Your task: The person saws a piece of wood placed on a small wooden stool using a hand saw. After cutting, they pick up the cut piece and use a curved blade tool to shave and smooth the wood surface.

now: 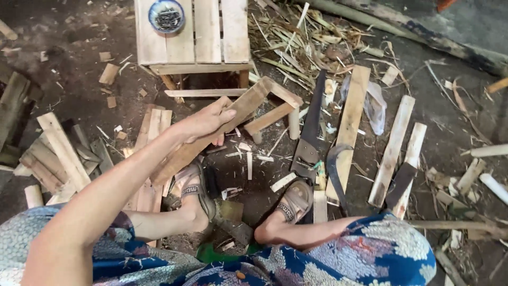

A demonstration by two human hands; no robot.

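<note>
Left grip (205, 123) wraps the angled wooden frame (248, 106), at six o'clock from the slatted crate (206, 32); the right grip is out of sight

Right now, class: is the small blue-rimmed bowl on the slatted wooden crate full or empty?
Not empty. The bowl sits upright on the crate with a dark heap of small thin pieces inside, likely nails.

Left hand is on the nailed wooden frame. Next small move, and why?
Probably lower the angled wooden slat frame flat onto the ground. The left hand alone grips its long slat, the far corner hangs raised, and the right hand is out of view, so the piece looks unsteady.
</note>
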